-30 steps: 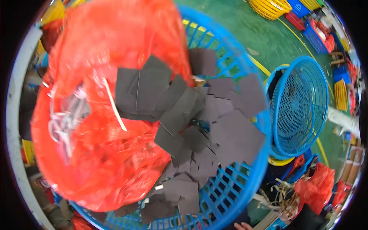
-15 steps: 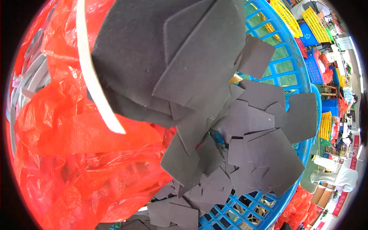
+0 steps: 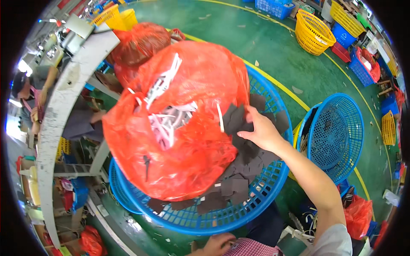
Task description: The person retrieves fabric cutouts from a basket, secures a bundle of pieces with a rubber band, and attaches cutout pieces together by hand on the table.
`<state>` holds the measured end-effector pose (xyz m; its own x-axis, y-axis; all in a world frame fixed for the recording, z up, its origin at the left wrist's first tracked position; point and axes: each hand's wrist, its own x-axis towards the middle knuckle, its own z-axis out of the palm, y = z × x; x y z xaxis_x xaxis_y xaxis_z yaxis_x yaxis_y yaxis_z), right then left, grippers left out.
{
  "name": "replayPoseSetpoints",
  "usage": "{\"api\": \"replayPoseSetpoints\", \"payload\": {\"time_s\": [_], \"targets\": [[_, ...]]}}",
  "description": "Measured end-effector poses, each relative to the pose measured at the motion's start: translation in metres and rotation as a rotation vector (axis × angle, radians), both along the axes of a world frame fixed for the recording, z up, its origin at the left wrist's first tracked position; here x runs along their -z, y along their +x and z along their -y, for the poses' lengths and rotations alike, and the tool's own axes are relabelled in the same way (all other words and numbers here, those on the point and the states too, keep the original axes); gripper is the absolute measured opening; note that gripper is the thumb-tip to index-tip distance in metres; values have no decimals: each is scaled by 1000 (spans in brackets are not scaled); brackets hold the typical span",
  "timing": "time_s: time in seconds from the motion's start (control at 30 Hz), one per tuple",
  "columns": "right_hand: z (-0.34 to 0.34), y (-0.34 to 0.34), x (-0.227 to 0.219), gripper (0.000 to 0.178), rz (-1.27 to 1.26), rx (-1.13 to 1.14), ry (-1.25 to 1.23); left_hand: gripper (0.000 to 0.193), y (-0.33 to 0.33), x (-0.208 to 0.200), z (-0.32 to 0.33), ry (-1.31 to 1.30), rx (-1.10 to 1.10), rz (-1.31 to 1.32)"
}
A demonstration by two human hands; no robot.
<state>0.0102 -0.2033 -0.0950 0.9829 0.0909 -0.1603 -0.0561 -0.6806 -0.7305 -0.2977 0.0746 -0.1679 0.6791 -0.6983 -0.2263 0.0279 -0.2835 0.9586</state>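
Note:
My right hand reaches over the right side of a large blue plastic basket. Its thumb and fingers are spread apart at a stack of dark grey sheet pieces, which leans against a red plastic bag. More dark offcuts lie in the basket below and beside the hand. White strips show through the bag's opening, and one short white strip stands beside the stack. Low in the view, my left hand has bent fingers near a checked cloth; anything inside them is hidden.
An empty-looking blue basket stands to the right, with a red bag below it. A pale machine frame rises on the left, with another person behind it. A yellow basket sits on the green floor.
The view has drawn back from the dark stack, so the whole basket and bag now show. Both my hands have come into view, the right one at the stack.

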Motion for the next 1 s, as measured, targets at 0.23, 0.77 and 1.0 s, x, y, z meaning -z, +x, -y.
{"api": "replayPoseSetpoints", "payload": {"time_s": [0.23, 0.77, 1.0], "targets": [[7, -64, -35, 29, 28, 52, 484, 27, 110, -138, -8, -395, -158, 212], [61, -580, -227, 25, 909, 1467, 674, 17, -95, -287, 371, -1003, 947, 194], [-91, -809, -187, 40, 249, 1886, -203, 56, -337, -218, 405, -362, 1217, 963]]}}
